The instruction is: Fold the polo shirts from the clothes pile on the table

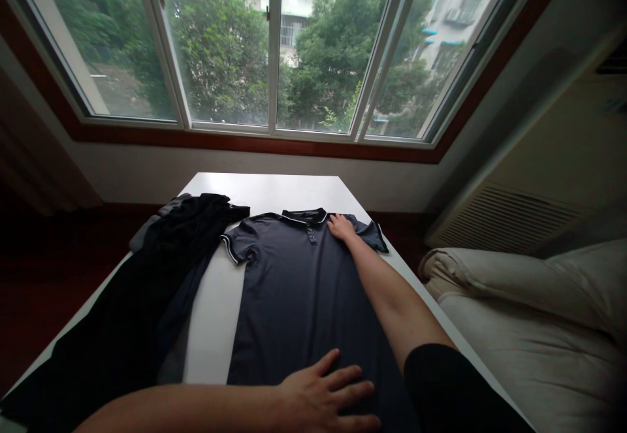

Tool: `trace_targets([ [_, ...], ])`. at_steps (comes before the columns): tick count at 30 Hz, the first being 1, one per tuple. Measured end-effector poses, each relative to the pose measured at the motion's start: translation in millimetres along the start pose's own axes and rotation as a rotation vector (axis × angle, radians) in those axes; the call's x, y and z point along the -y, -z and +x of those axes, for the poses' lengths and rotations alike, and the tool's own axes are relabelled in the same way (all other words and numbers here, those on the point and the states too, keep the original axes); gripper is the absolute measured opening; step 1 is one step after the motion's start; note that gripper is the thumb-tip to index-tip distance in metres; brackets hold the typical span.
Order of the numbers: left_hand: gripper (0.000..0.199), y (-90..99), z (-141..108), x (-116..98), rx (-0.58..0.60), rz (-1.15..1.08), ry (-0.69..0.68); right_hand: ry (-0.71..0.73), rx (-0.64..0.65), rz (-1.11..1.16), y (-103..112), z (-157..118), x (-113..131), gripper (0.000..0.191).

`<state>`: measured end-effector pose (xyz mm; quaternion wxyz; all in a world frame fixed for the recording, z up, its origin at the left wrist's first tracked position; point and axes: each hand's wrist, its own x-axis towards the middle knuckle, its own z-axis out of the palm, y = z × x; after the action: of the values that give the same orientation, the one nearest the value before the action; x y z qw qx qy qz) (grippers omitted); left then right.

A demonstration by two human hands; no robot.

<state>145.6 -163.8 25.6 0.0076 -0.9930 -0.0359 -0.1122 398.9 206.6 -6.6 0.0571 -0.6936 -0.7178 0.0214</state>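
A dark grey polo shirt (298, 289) lies spread front up on a white table (269, 188), its collar toward the window. White stripes edge its collar and sleeves, and a short row of buttons runs below the neck. My left hand (328, 394) rests flat on the lower body of the shirt, fingers spread. Up at the shoulder, beside the collar on the right, my right hand (341, 226) lies on the fabric with its fingers stretched out. The shirt's bottom hem is out of view.
Dark clothes (147, 289) are heaped along the table's left side, with a grey garment (151, 227) partly under them. A pale sofa (533, 315) stands close on the right. Beyond the table are a wall and a wide window (274, 48).
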Motion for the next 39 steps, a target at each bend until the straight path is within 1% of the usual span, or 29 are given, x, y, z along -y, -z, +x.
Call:
trace_targets([
  [1,0.05,2.9,-1,1,0.014,-0.038,0.005,-0.002,-0.015,-0.001,5,0,5,0.052],
  [3,0.052,10.9,-7,5,0.041,-0.129,0.026,0.034,-0.087,0.007,14,-1,22,0.048],
  [5,0.059,21.5,-18,12,0.065,-0.228,0.066,0.124,-0.186,0.038,19,-5,48,0.046],
  [7,0.064,33.3,-33,19,0.089,-0.307,0.111,0.263,-0.23,0.084,19,-13,78,0.044],
  [8,0.064,39.2,-42,22,0.101,-0.335,0.129,0.341,-0.214,0.106,17,-18,93,0.043],
  [11,0.067,54.1,-68,25,0.137,-0.376,0.158,0.542,-0.104,0.147,5,-31,134,0.042],
  [13,0.07,59.6,-80,23,0.152,-0.374,0.148,0.602,-0.037,0.139,-5,-35,155,0.046],
  [15,0.067,60.4,-86,17,0.159,-0.345,0.131,0.588,0.011,0.115,-14,-33,169,0.052],
  [17,0.061,56.3,-87,12,0.15,-0.293,0.12,0.539,0.046,0.097,-20,-25,177,0.057],
  [20,0.053,43.5,-86,7,0.094,-0.181,0.109,0.484,0.084,0.09,-26,-10,184,0.062],
  [25,0.049,21.3,-89,8,-0.003,0.024,0.063,0.417,0.13,0.1,-31,13,191,0.068],
  [28,0.048,17.0,-91,9,-0.036,0.077,0.055,0.39,0.167,0.101,-31,19,195,0.071],
  [31,0.049,18.4,-91,9,-0.047,0.068,0.058,0.382,0.192,0.096,-28,18,198,0.071],
  [33,0.049,19.8,-90,8,-0.047,0.061,0.06,0.402,0.183,0.089,-24,13,200,0.07],
  [35,0.049,20.4,-89,7,-0.044,0.063,0.063,0.453,0.15,0.09,-19,7,202,0.064],
  [37,0.049,20.5,-89,7,-0.041,0.065,0.062,0.488,0.092,0.108,-13,0,204,0.053],
  [39,0.05,20.8,-88,7,-0.034,0.061,0.056,0.469,0.017,0.125,-7,-3,205,0.047],
])
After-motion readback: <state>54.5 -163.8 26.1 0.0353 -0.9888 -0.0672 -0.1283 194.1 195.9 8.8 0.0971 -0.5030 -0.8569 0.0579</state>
